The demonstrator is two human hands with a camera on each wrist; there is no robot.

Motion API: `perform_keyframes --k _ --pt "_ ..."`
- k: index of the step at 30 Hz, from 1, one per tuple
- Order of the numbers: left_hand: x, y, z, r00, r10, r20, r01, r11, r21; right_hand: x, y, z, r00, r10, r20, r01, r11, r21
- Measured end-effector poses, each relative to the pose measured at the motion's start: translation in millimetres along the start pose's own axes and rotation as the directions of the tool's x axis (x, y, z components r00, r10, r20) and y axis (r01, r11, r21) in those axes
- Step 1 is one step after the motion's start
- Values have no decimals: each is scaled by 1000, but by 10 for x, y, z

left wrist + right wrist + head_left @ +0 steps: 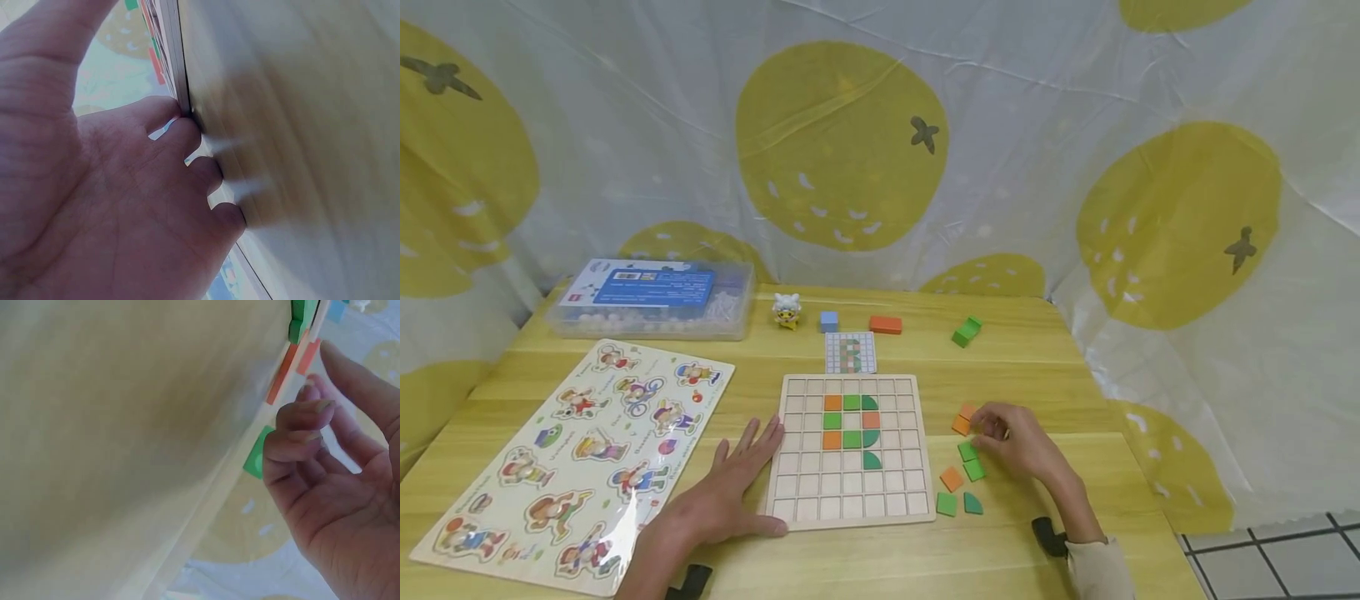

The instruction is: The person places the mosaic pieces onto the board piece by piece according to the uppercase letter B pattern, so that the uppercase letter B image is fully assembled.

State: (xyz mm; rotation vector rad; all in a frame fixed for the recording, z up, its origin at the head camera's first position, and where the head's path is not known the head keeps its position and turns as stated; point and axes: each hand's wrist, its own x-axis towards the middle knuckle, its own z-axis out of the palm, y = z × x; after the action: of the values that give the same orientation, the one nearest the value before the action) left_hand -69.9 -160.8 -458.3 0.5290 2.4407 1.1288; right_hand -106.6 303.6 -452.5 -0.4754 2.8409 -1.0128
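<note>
A wooden grid board [898,492] lies in the middle of the table, with orange, light green and dark green quarter-round tiles in its upper cells. My left hand [724,493] is spread flat at the board's left edge, fingertips at its side and thumb at the near corner. To the right of the board my right hand [1019,443] hovers over loose tiles, fingers loosely bent, thumb and index finger apart. No tile shows between its fingers in the right wrist view. Beside it lie orange tiles [961,425], green tiles [973,470] and a dark green quarter-round tile [973,503].
A pattern card [851,353] lies behind the board. Farther back stand a small figurine [787,310], a blue block [828,321], a red block [886,325] and a green block [967,332]. On the left are a picture puzzle board [580,467] and a clear plastic case [651,300].
</note>
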Motion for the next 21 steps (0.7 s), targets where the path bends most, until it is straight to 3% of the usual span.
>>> perform_keyframes --k 9,21 --pt "-11 -9 8 1000 0 5 0 1000 -9 164 48 -2 999 7 -38 -9 999 -47" --pt "-9 -1 -6 1000 14 -7 -14 1000 -6 280 32 14 995 96 1 -96 994 -58"
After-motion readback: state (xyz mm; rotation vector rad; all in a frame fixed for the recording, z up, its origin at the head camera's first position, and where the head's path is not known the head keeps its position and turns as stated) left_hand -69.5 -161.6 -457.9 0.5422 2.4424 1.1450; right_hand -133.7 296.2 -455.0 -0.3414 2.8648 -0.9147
